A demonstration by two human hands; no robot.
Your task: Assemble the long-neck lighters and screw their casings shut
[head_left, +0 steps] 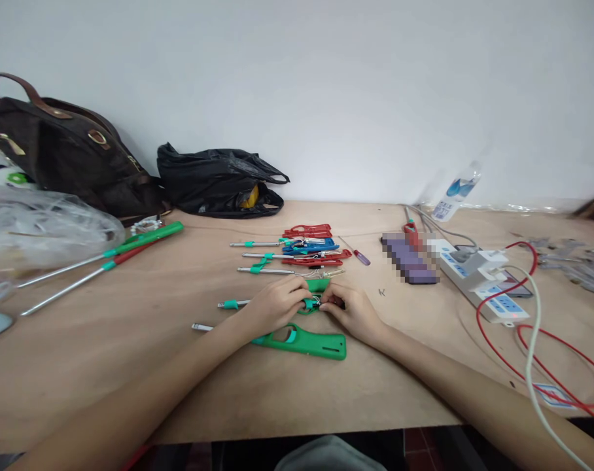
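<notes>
My left hand [281, 302] is closed around the front of an opened green gas lighter [319, 286], whose metal tube points left. From the other side, my right hand [353, 309] pinches at the small dark and wire-like parts inside it; the fingertips hide exactly what they grip. Nearer to me lies another green gas lighter [311, 343], its shell whole and its tube partly under my left forearm. Beyond my hands are opened lighters with red and blue shells, among them a blue lighter [309, 246] and a red lighter [307, 230]. A small purple-handled screwdriver [361, 257] rests beside them.
On the right are a phone [409, 258], a power strip [483, 288], a red cable [483, 327] and a water bottle [456, 191]. Two long lighters [144, 239], a clear plastic bag [46, 222], a black bag [213, 180] and a dark handbag [76, 150] occupy the left.
</notes>
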